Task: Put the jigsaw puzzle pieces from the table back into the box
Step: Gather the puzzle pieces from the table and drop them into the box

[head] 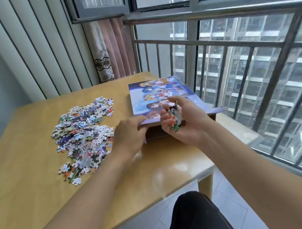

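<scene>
The jigsaw puzzle pieces [85, 133] lie in a loose, overlapping heap on the left half of the wooden tabletop [24, 154], well apart from the near edge, with a few strays at the heap's near end. They look small, thin and very light, stiff card that will not crush but slides and scatters readily, so they are probably best gathered by scooping or pinching up a cluster from the heap's edge rather than one at a time. A small handful of pieces [174, 118] is already in the right hand [184, 120], whose fingers curl round them palm-up just in front of the box's open near end. The box [163, 96] lies flat on the right side of the tabletop, its printed lid face up; it seems light cardboard that could shift when pushed. The left hand [129, 135] rests at its near left corner, fingers [139, 120] pressed against the lid's edge, seemingly lifting or steadying it; the exact grip is blurred. Beyond the tabletop stand a metal railing [233, 41] and a window.
</scene>
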